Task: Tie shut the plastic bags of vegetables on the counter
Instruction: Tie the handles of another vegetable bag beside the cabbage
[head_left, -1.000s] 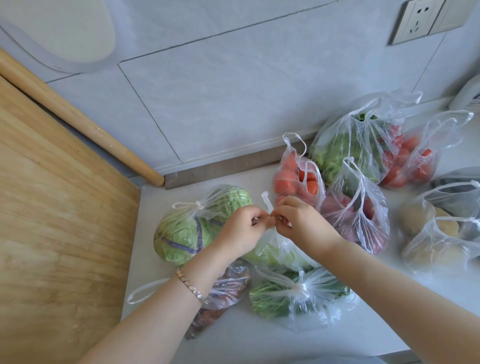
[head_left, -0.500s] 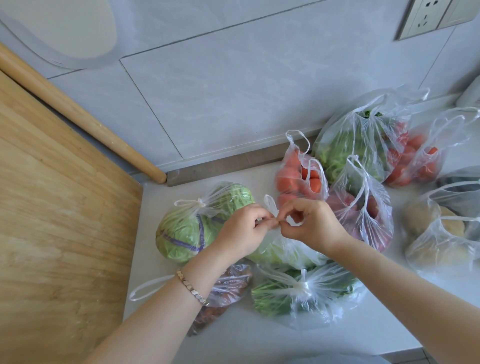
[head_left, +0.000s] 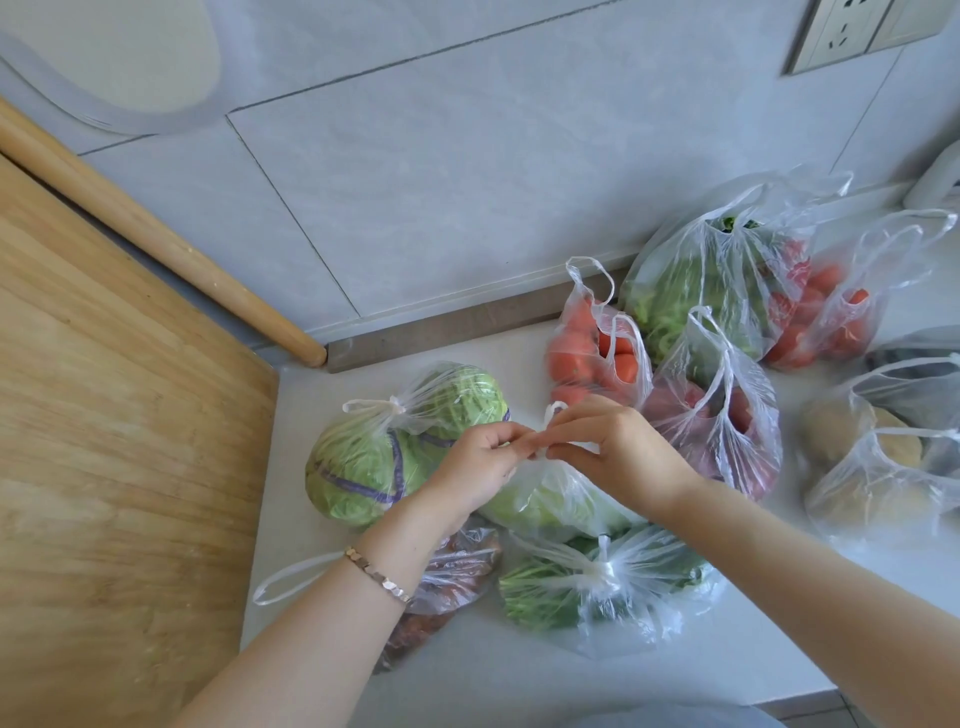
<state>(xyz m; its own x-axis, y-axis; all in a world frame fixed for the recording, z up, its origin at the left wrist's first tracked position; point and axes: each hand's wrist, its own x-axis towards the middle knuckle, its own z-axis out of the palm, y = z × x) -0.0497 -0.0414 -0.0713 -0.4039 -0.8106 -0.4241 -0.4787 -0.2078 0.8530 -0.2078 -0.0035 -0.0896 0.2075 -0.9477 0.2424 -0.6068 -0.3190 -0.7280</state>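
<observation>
Two hands hide the knot: left hand and right hand pinch the handles of a clear bag of pale greens, mid-counter.

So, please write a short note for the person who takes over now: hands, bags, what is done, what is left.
Left hand and right hand: each pinches one handle of the pale green bag, mid-knot, above the bag.
Done: cabbage bag, greens bag and dark bag under the left wrist look knotted.
Left: finish this knot. Open handles remain on the tomato bag, purple bag, big green bag, red bag and potato bag at right.
All lie on the counter.
</observation>
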